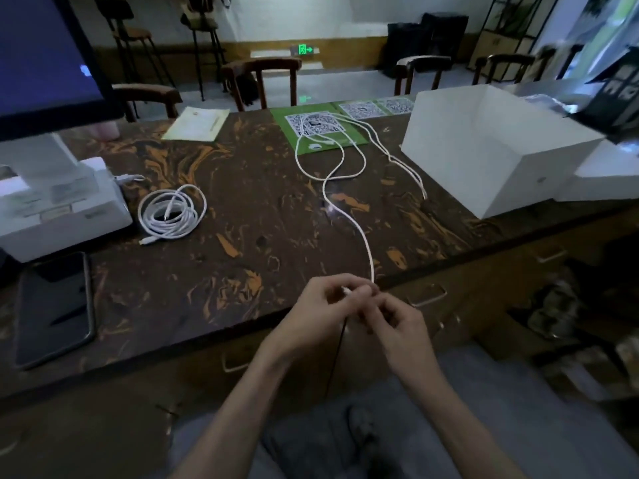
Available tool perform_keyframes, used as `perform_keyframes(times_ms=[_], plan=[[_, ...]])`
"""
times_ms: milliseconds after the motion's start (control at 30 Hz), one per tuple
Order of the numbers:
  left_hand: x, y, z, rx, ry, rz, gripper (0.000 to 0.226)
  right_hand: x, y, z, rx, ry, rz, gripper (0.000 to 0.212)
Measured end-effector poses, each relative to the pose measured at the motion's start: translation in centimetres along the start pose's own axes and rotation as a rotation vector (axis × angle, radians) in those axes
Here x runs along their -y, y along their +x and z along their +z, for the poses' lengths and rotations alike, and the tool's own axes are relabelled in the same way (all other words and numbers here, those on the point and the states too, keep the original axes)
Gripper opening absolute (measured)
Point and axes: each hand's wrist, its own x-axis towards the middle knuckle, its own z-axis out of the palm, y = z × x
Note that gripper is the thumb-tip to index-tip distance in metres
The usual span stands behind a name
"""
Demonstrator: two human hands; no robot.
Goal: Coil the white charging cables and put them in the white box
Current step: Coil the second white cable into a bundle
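White cable [349,216] is running straight away from your hands toward the box [491,146], ahead and right. Your left hand [320,312] and right hand [397,319] are touching, both pinching its near end.

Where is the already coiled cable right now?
The coiled cable lies on the table's left part, beside the white printer, beyond the black phone.

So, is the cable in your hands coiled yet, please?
Not yet: the cable trails loose across the table from both hands.
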Motion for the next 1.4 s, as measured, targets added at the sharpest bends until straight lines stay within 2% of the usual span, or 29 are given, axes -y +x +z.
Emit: perform_keyframes(times_ms=[67, 167, 267, 367, 467, 533, 600, 633, 700, 800, 933, 1033, 1100, 1133, 1200, 1300, 1333, 1400], plan=[[0.1, -1.5, 0.9, -0.061, -0.150, -0.060, 0.030, 0.0, -0.9, 0.2, -0.015, 0.061, 0.030, 0.029], [0.4, -3.2, 2.5, -0.099, -0.165, -0.079, 0.036, -0.1, -2.3, 0.6, 0.073, 0.093, 0.061, 0.027], [0.1, -4.3, 4.1, -0.280, -0.227, -0.033, 0.036, -1.1, -3.4, 0.6, 0.135, 0.115, 0.053, 0.026], [-0.6, -5.0, 5.4, -0.481, -0.396, -0.003, 0.038, -2.1, -3.7, 0.5, 0.165, -0.097, -0.060, 0.024], [-1.6, -5.5, 5.3, -0.524, -0.566, -0.001, 0.037, -3.3, -3.3, 0.6, 0.124, -0.471, -0.163, 0.020], [-2.3, -5.8, 4.8, -0.476, -0.624, -0.001, 0.035, -3.7, -2.9, 0.4, 0.040, -0.646, -0.169, 0.014], [-2.5, -6.1, 4.1, -0.371, -0.582, -0.024, 0.033, -4.1, -2.4, -0.3, -0.059, -0.723, -0.156, 0.018], [-2.4, -6.4, 3.7, -0.309, -0.473, -0.056, 0.033, -4.1, -2.1, -0.8, -0.105, -0.725, -0.141, 0.022], [-2.2, -6.8, 3.0, -0.163, -0.112, -0.154, 0.035, -4.0, -1.7, -1.8, -0.149, -0.763, -0.090, 0.023], [-1.7, -7.2, 3.0, 0.040, 0.389, -0.281, 0.038, -3.9, -1.3, -2.5, -0.103, -0.926, -0.028, 0.017], [-0.9, -7.5, 4.9, 0.135, 0.607, -0.333, 0.034, -2.9, -1.5, -2.1, -0.070, -1.014, -0.052, 0.017], [0.4, -7.5, 7.1, 0.317, 0.848, -0.281, 0.025, -1.9, -1.9, -1.3, -0.085, -1.045, -0.268, 0.010], [1.5, -7.4, 8.8, 0.473, 0.830, -0.310, 0.014, -1.2, -2.4, -0.5, -0.010, -0.987, -0.467, 0.012], [1.9, -7.5, 9.2, 0.492, 0.764, -0.335, 0.010, -0.9, -2.6, -0.2, 0.040, -0.972, -0.544, 0.014], [2.4, -7.4, 8.8, 0.353, 0.604, -0.348, 0.013, -0.4, -2.9, -0.3, 0.104, -0.988, -0.634, 0.018], [2.7, -7.2, 6.4, 0.029, 0.449, -0.355, 0.022, -0.6, -3.2, -1.6, 0.116, -1.002, -0.614, 0.025], [2.6, -7.1, 5.6, -0.015, 0.377, -0.390, 0.022, -0.7, -3.5, -1.8, 0.126, -0.999, -0.583, 0.030], [2.2, -7.1, 4.5, -0.004, 0.199, -0.464, 0.020, -0.9, -4.0, -1.9, 0.129, -0.990, -0.517, 0.037]])
